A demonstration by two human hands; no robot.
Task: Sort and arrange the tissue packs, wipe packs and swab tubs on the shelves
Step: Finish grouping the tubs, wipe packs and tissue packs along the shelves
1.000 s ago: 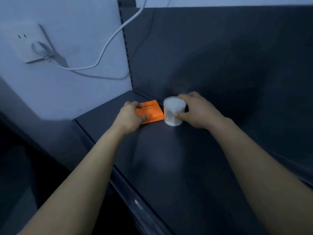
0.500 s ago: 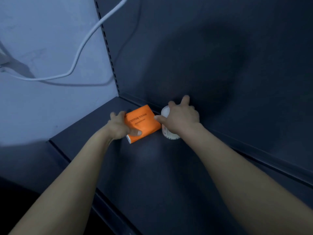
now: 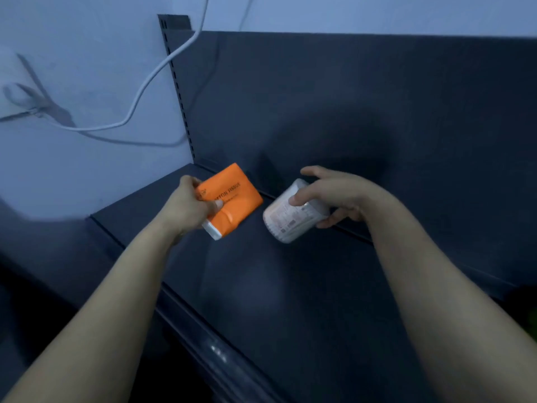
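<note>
1. Both items have moved since half a second ago. The orange tissue pack [image 3: 232, 199], then flat on the shelf [image 3: 261, 301], is now tilted up, and the swab tub [image 3: 290, 219], then standing by the back panel [image 3: 377, 112], is tipped over in the grasp. The gap between the two has widened.
2. Left hand [image 3: 187, 209] grips the pack at its near-left end, with the thumb pressed on the orange face. The pack seems to be clear of the shelf, though I cannot be sure.
3. Right hand [image 3: 337, 196] holds the tub from the right, its fingers curled around the wall. The tub slants, with its base towards the person.
4. The key relation is that the pack sits to the left and the tub to the right, apart and not touching, each already in the nearer hand. The pack's long axis runs from near-left to far-right, towards the corner of the back panel. My guess is that each item next needs its own spot along that panel.
5. Black print on the pack reads "…TTON TISSUE", its start hidden by the thumb. The tub's label has small print and what may be a barcode, both too blurred to read.
6. A white cable [image 3: 151, 82] hangs across the wall to the left.
</note>
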